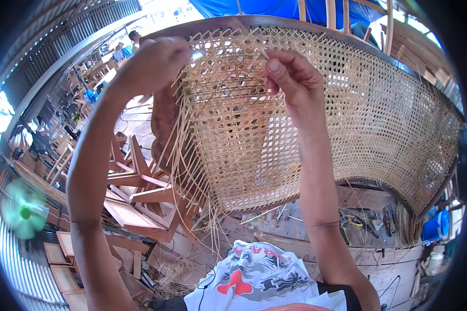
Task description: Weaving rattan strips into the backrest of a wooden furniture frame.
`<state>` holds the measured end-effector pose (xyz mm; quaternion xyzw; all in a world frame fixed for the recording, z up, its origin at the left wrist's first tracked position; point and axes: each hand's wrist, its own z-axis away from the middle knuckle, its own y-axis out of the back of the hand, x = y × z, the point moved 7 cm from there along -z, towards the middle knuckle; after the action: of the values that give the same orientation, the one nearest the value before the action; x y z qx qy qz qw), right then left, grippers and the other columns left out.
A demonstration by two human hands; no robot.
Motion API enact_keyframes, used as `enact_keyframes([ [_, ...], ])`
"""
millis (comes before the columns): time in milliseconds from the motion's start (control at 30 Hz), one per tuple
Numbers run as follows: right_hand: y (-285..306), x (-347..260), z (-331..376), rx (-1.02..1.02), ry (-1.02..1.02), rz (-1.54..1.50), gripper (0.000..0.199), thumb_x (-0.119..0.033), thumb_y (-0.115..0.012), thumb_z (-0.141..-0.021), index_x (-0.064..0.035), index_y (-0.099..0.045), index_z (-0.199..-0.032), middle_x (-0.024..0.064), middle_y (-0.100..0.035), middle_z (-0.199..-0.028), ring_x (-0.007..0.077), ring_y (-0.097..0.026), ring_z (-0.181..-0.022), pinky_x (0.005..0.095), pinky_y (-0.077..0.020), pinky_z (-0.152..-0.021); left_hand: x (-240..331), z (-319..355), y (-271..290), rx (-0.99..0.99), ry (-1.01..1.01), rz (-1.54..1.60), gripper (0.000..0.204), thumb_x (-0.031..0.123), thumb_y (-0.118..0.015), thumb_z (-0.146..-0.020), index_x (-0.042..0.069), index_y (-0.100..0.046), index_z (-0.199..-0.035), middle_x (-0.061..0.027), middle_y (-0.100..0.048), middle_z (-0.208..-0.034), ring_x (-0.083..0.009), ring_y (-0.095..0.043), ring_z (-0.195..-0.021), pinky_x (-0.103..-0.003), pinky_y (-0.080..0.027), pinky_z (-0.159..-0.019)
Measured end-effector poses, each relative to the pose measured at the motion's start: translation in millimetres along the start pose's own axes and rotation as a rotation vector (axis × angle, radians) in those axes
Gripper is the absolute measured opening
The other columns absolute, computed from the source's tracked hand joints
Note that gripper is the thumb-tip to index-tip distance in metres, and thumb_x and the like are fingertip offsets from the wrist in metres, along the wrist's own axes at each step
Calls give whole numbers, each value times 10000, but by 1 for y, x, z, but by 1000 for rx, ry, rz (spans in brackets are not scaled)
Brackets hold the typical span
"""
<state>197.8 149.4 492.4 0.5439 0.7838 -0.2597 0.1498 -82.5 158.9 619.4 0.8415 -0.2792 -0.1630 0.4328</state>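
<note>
A large curved panel of woven cane (pixel 368 103), set in a dark wooden frame, stretches across the view in front of me. Thumb and forefinger of my right hand (pixel 298 80) pinch a thin cane strand (pixel 263 53) near the top of the weave. My left hand (pixel 161 59) is raised at the panel's upper left corner, smeared by motion. A small bright patch shows by its fingertips, too blurred to name. Loose cane ends (pixel 184 155) hang in a fringe along the panel's left edge.
Stacked wooden chair parts (pixel 140 192) lie at the left, near a spinning green fan (pixel 25 211). Hand tools (pixel 366 225) rest on a bench below the panel, with a blue container (pixel 436 224) to the right. Another person (pixel 135 39) is far off at upper left.
</note>
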Motion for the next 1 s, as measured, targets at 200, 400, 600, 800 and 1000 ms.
enact_keyframes([
  [200, 36, 32, 9, 69, -59, 770, 147, -174, -884, -1118, -49, -913, -1190, 48, -783, -900, 130, -713, -790, 329, -559, -710, 48, -12, -47, -143, 36, -125, 380, 350, -678, -1208, 7, -839, -1234, -266, -860, -1139, -459, -854, -1056, -551, -658, -986],
  [400, 42, 35, 11, 147, -54, 791, 178, -156, -924, -1123, 10, -908, -1187, -5, -768, -982, 47, -640, -813, 275, -507, -714, 76, -23, -57, -160, 29, -459, 281, 243, -652, -1179, 33, -839, -1171, -267, -860, -1146, -479, -860, -1091, -615, -664, -992],
  [600, 32, 26, 4, 113, 39, 827, 159, -174, -917, -1083, -15, -920, -1084, 69, -816, -964, 148, -767, -821, 344, -586, -733, 85, -27, -70, -161, -96, -545, 301, 263, -643, -1173, 46, -849, -1143, -254, -859, -1107, -465, -864, -1075, -609, -672, -966],
  [800, -11, 31, -16, 76, 82, 1007, 271, -320, -912, -1049, -60, -924, -974, 116, -842, -971, 304, -831, -874, 475, -653, -798, 47, -42, -67, -182, 53, -99, 447, 355, -679, -1174, -42, -859, -1076, -340, -832, -1097, -509, -856, -1043, -644, -666, -1012],
  [1000, -38, 18, -4, 48, 60, 1280, 170, -297, -886, -1029, -127, -902, -1029, 74, -858, -1041, 350, -783, -1077, 589, -586, -933, 59, -23, -52, -262, 102, -263, 523, 551, -690, -1195, 65, -854, -1090, -226, -853, -1042, -442, -851, -1026, -606, -650, -969],
])
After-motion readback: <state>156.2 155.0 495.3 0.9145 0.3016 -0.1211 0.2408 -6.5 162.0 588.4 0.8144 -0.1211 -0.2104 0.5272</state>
